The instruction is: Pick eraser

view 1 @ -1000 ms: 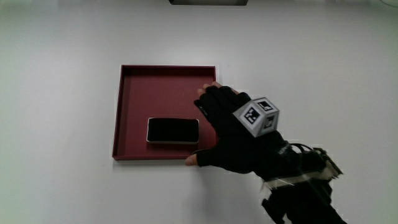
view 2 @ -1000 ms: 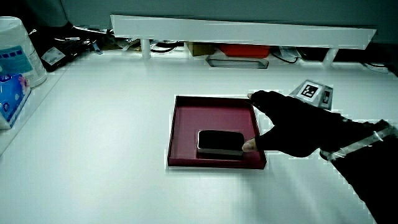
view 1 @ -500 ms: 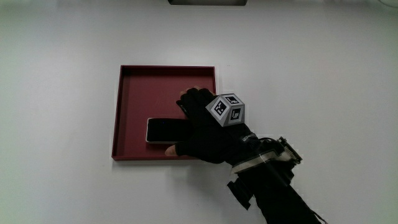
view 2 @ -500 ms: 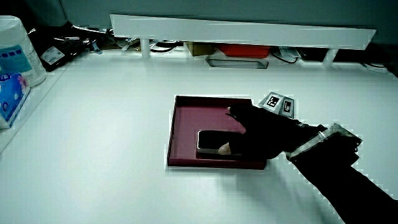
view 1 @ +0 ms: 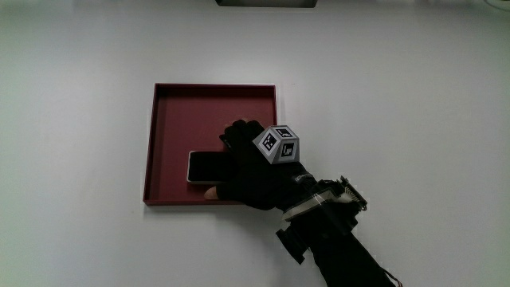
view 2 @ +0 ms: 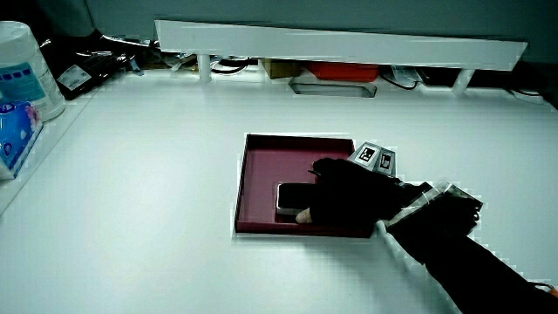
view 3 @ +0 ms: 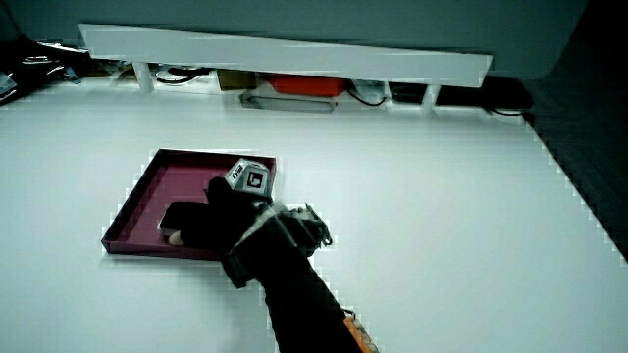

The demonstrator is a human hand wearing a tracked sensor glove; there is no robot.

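Main view: the hand (view 1: 251, 171) lies over one end of the eraser (view 1: 209, 167), fingers and thumb curled along its long edges, closing on it. The eraser rests in the red tray (view 1: 171, 119), near the tray's wall nearest the person. It looks light, stiff and smooth; pinching the long sides seems best.

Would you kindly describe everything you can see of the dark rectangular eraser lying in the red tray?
The eraser is a flat rectangular slab with rounded corners, a dark glossy top face and a paler rim. It lies flat in the red tray, in the part nearer the person. The hand covers one end of it, a bare fingertip at its near edge; whether the grip has closed cannot be told. In a side view only its uncovered end shows.
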